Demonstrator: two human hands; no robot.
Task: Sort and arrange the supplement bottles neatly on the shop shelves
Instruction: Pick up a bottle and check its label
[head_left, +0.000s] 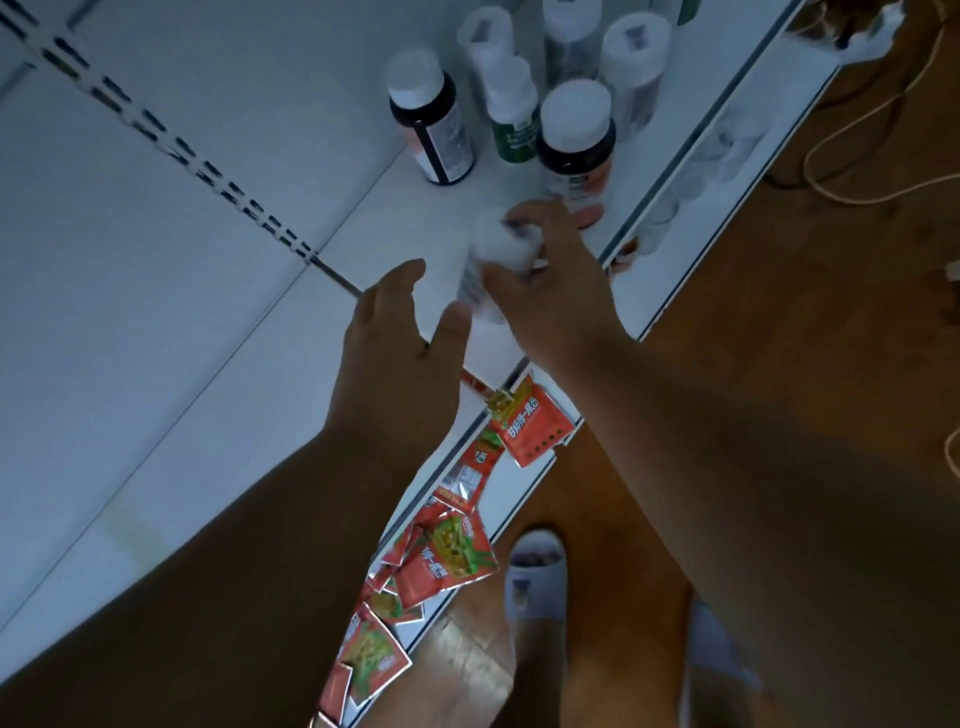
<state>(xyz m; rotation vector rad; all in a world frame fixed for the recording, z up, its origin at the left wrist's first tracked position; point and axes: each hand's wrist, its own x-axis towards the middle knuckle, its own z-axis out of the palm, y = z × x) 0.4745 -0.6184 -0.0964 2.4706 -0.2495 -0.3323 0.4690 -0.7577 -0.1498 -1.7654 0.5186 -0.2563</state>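
A white metal shop shelf (395, 208) is seen from above, running diagonally, its back panel slotted and its front edge bordered by a clear price rail (691, 156). A bare stretch of shelf surface lies between the hands and the back panel, and more to the lower left. Brown wooden flooring (779, 291) lies beyond the front edge.

Seven bottles are counted in all: six standing in a cluster at the far end and one held. In the cluster are two dark brown bottles with white caps (434, 119), one green bottle with a white cap (511, 111) between them, and three pale, white-wrapped bottles (634, 67) behind.

The held white-capped bottle with a pale label (498, 254) is grasped from above by the right hand (550, 280), fingers curled over its cap, near the shelf's front edge and just before the cluster. The left hand (400, 332) hovers beside it, fingers relaxed, gripping nothing.

Several red snack sachets (452, 561) hang along the rail.
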